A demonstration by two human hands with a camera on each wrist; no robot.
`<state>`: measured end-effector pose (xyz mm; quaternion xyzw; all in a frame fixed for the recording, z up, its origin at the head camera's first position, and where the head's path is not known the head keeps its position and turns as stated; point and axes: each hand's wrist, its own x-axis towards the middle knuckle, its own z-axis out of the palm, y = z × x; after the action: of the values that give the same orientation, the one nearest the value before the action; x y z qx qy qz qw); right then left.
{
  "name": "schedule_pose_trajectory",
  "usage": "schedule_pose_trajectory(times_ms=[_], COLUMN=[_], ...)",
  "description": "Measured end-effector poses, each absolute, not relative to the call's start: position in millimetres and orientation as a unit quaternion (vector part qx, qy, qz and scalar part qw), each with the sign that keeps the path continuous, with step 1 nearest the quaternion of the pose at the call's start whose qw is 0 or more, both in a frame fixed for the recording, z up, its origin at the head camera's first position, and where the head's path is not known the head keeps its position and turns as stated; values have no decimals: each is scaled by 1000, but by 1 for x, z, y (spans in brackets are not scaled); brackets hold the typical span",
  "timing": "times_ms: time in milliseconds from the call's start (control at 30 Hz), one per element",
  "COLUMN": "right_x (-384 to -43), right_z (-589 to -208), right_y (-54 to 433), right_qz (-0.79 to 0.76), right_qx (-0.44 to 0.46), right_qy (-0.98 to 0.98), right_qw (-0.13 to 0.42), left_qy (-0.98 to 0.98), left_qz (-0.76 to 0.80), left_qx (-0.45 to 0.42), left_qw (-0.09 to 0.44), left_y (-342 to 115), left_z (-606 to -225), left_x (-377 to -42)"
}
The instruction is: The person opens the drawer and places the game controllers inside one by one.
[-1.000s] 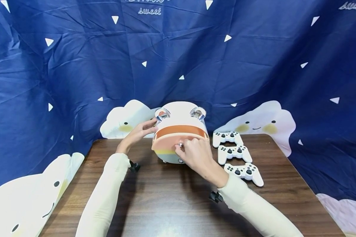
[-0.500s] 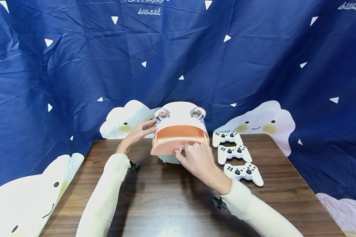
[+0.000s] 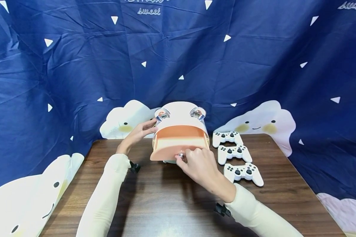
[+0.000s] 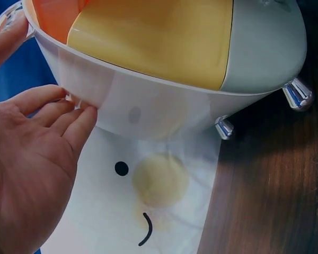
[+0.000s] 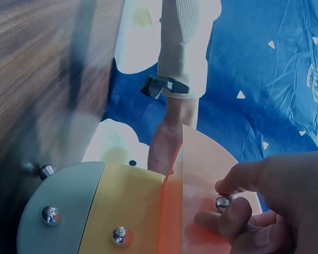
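Note:
A small white drawer cabinet [image 3: 180,110] with two shiny round eye-like pieces stands at the table's back. Its peach top drawer [image 3: 163,154] is pulled out, and the pale inside shows. My right hand [image 3: 200,168] pinches the silver knob [image 5: 221,203] on that drawer's front between thumb and curled fingers. Against the cabinet's left side rests my left hand [image 3: 137,134]; in the left wrist view its fingers [image 4: 79,124] are extended along the white wall. Below the peach drawer, the yellow drawer [image 5: 124,206] and the grey-green drawer [image 5: 58,196] are closed.
Three white game controllers [image 3: 234,153] lie in a column right of the cabinet. Short silver feet [image 4: 298,95] hold the cabinet above the brown wooden table [image 3: 166,204]. A blue curtain [image 3: 178,49] with clouds and triangles hangs behind.
My right hand has drawn the peach drawer toward me by its knob, from slightly out to well out. My left hand has stayed at the cabinet's side.

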<state>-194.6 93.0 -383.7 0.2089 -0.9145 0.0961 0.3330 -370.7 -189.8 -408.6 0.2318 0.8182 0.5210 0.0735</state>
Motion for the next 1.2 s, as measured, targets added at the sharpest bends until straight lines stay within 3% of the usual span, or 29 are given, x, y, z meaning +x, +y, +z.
schedule_pose_trajectory(times_ms=[1200], right_x=[-171], right_z=[-395], right_y=[99], right_qz=[92], right_qx=[226], right_qy=[-906], right_qw=[347], left_qy=[824], left_qz=[514], left_qx=[229], left_qw=[64], left_y=[-189], left_z=[-414], left_x=[-373])
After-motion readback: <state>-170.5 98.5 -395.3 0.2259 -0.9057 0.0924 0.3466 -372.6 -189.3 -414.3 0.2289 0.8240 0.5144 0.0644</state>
